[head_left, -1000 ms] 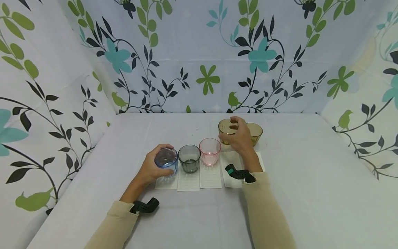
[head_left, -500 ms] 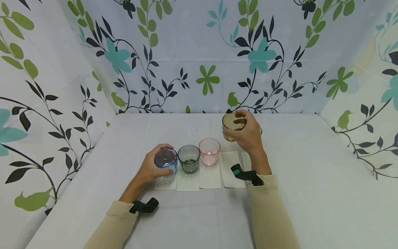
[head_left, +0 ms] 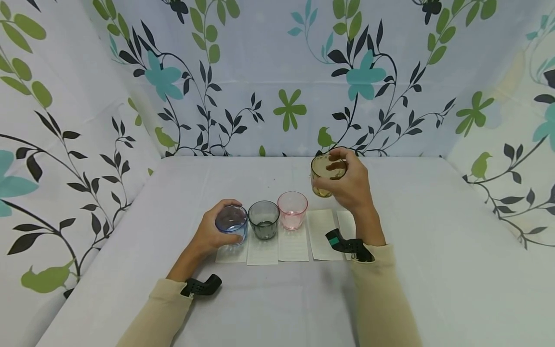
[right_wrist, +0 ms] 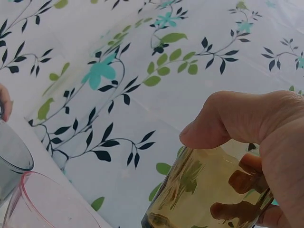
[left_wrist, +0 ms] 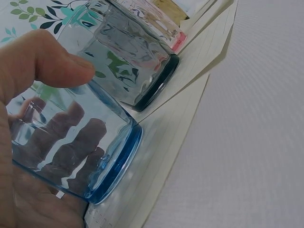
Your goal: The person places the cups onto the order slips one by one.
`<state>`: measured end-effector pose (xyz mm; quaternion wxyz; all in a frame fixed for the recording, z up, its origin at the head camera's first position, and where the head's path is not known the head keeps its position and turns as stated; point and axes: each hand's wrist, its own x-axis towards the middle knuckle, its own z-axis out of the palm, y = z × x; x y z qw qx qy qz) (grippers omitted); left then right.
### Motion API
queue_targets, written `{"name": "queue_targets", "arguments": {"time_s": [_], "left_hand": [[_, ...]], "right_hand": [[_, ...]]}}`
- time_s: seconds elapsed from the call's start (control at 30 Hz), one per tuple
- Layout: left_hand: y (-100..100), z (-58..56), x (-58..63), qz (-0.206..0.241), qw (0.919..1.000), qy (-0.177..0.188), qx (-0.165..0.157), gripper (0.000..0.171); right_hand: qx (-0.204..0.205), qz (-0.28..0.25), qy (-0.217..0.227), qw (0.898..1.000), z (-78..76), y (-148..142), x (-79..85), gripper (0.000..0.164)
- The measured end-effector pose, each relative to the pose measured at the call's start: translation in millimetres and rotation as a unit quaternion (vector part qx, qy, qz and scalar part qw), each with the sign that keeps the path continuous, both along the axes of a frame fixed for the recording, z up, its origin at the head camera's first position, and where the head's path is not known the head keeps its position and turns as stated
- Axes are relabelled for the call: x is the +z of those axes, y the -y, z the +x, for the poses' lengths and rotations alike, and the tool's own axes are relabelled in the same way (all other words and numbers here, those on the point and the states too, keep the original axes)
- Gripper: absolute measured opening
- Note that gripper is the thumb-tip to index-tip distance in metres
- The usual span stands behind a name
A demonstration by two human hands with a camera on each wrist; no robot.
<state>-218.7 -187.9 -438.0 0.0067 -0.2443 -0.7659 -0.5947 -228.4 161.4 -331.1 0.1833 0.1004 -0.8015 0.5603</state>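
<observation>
My left hand (head_left: 212,231) grips a blue glass (left_wrist: 71,142) standing on a lined paper sheet at the left end of a row. Beside it stand a grey glass (head_left: 263,221) and a pink-rimmed glass (head_left: 292,212), also on paper. My right hand (head_left: 353,183) holds an amber glass (right_wrist: 204,185) behind the row, thumb on the near side and fingers around the far side. Whether its base touches the table cannot be told. A second amber glass, seen earlier, is hidden behind the right hand.
Several paper sheets lie side by side; a sheet (head_left: 322,236) right of the pink glass has no glass on it, and another sheet (head_left: 347,224) lies partly under my right forearm in view. Patterned cloth (head_left: 260,58) hangs behind the white table (head_left: 277,308).
My right hand has moved right and slightly away with the amber glass, and the other amber glass has gone out of sight behind it. My left hand has stayed on the blue glass.
</observation>
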Motion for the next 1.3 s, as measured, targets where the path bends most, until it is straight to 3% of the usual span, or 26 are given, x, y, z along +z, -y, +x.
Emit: {"name": "queue_targets", "arguments": {"time_s": [0.37, 0.77, 1.1, 1.3], "left_hand": [[0.0, -1.0, -3.1, 0.004, 1.0000, -0.005, -0.001, 0.079], [-0.6, 0.4, -1.2, 0.004, 1.0000, 0.002, 0.006, 0.079], [0.8, 0.2, -0.1, -0.005, 0.9999, 0.000, 0.014, 0.080], [-1.0, -1.4, -0.8, -0.009, 0.9999, -0.003, 0.009, 0.080]], "right_hand": [[0.015, 0.001, 0.015, 1.000, 12.3, 11.7, -2.0, 0.069], [0.022, 0.016, 0.033, 0.999, 20.8, 0.2, -6.8, 0.069], [0.035, 0.054, 0.061, 0.996, 25.5, 4.1, -19.6, 0.068], [0.028, 0.055, 0.051, 0.997, 26.1, -3.9, -14.2, 0.066]]}}
